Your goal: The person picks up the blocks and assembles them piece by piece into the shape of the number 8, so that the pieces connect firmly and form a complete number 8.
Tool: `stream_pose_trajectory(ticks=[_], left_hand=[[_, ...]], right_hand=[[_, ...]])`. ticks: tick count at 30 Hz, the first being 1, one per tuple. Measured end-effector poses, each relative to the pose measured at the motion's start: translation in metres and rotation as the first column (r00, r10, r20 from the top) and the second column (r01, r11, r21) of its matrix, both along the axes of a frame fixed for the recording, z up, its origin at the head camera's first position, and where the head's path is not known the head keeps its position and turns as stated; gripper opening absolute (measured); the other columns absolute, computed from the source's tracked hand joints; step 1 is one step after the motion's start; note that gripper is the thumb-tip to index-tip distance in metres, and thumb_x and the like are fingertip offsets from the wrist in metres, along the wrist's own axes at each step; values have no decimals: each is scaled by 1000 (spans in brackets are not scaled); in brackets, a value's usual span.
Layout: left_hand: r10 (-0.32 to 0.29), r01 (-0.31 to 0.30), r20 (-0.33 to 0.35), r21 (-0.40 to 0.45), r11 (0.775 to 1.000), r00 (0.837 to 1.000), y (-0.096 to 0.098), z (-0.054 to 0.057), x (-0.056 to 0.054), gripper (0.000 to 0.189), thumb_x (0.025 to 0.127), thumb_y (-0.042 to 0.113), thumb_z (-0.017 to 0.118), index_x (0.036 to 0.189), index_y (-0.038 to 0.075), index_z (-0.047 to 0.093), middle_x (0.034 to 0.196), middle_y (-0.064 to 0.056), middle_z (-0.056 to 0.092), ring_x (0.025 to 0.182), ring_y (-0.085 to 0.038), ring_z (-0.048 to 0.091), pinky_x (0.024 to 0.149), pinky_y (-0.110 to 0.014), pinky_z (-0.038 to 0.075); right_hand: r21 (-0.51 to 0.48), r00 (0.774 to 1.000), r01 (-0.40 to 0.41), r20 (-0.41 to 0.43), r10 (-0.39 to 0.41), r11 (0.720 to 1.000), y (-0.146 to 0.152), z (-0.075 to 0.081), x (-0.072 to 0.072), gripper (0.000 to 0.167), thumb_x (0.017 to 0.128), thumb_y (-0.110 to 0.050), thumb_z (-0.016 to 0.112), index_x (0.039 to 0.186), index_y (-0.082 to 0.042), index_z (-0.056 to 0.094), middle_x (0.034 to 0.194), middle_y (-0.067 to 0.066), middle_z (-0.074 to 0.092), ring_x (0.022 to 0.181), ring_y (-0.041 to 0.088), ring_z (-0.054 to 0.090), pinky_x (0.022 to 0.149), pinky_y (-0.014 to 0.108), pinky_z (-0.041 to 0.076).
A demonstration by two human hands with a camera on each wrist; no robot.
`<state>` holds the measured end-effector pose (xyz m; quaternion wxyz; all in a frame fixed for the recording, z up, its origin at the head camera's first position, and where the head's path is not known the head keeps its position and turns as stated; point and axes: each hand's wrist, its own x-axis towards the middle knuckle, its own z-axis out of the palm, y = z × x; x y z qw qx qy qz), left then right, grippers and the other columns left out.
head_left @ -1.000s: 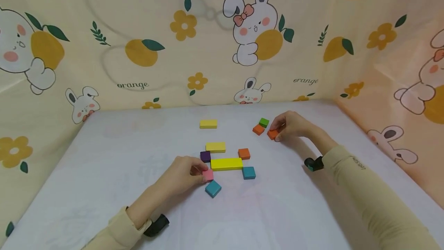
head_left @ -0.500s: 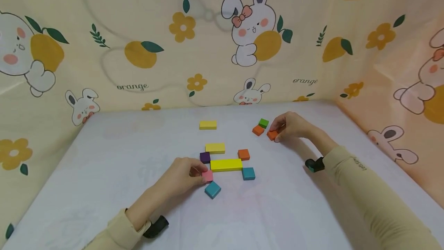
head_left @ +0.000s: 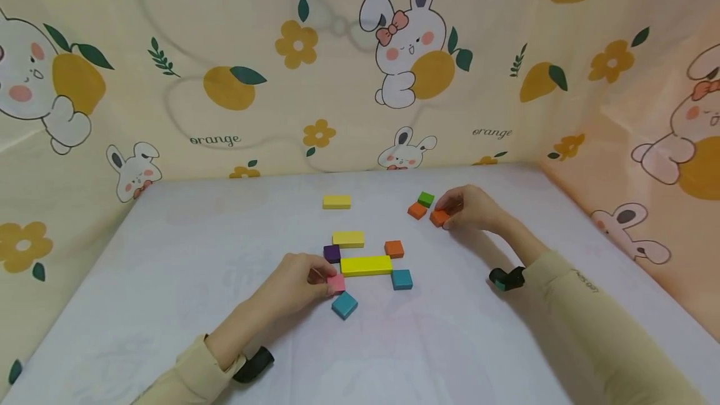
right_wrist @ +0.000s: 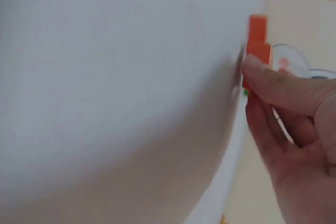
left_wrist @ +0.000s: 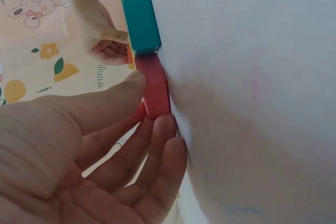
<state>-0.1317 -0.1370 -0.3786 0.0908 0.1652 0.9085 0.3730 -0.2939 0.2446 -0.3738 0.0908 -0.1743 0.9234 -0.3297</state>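
Near the middle of the table, my left hand point(head_left: 296, 284) pinches a pink block point(head_left: 337, 283) between thumb and fingers. That block sits by the left end of a long yellow block point(head_left: 366, 266), with a purple block point(head_left: 332, 254) behind it and a tilted teal block point(head_left: 345, 305) in front. Farther back on the right, my right hand point(head_left: 469, 206) pinches an orange block point(head_left: 439, 218), whose near side shows in the right wrist view under the thumb point(right_wrist: 257, 66). Another orange block point(head_left: 417, 210) and a green block point(head_left: 425, 199) lie just left of it.
Two shorter yellow blocks, a nearer one point(head_left: 348, 240) and a farther one point(head_left: 336, 202), lie on the white table point(head_left: 169, 255). An orange block point(head_left: 394, 249) and a teal block point(head_left: 402, 280) flank the long yellow block's right end. A printed cloth point(head_left: 337, 67) hangs behind.
Both hands keep their pinch on the pink and the orange block. Apart from a slight shift of the head view, the blocks look about where they were.
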Motion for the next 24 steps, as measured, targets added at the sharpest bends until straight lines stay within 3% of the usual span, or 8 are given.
stream_pose_trajectory(ticks=[4, 12, 18, 24], left_hand=[[-4, 4, -3, 2, 1000, 1000, 0, 0, 0, 19, 86, 8, 77, 105, 9, 74, 92, 4, 67, 81, -14, 60, 79, -33, 53], [-8, 8, -18, 5, 1000, 1000, -1, -1, 1, 19, 86, 8, 77, 104, 9, 74, 92, 4, 68, 81, -13, 60, 79, -33, 52], [-13, 13, -37, 14, 1000, 999, -2, -3, 0, 18, 85, 7, 77, 103, 9, 74, 93, 4, 68, 81, -13, 60, 78, -32, 51], [-11, 12, -46, 11, 1000, 999, -2, -4, -1, 18, 85, 8, 77, 103, 9, 74, 92, 4, 67, 81, -13, 60, 77, -32, 52]], right_hand=[[-47, 996, 55, -68, -58, 997, -8, 2, 15, 33, 76, -5, 85, 106, -6, 71, 102, 7, 69, 96, 28, 63, 84, 38, 53], [-185, 985, 53, -154, -82, 981, -32, 15, 48, 32, 76, -1, 83, 106, -2, 70, 99, 11, 70, 90, 27, 68, 77, 30, 56], [-257, 989, 14, -137, -50, 966, -52, 23, 74, 32, 76, -1, 83, 105, -4, 70, 101, 7, 69, 90, 23, 66, 77, 28, 55], [-271, 980, -103, -193, 51, 957, -66, 28, 93, 33, 74, -1, 85, 103, -6, 71, 102, 4, 69, 92, 22, 64, 79, 34, 55]])
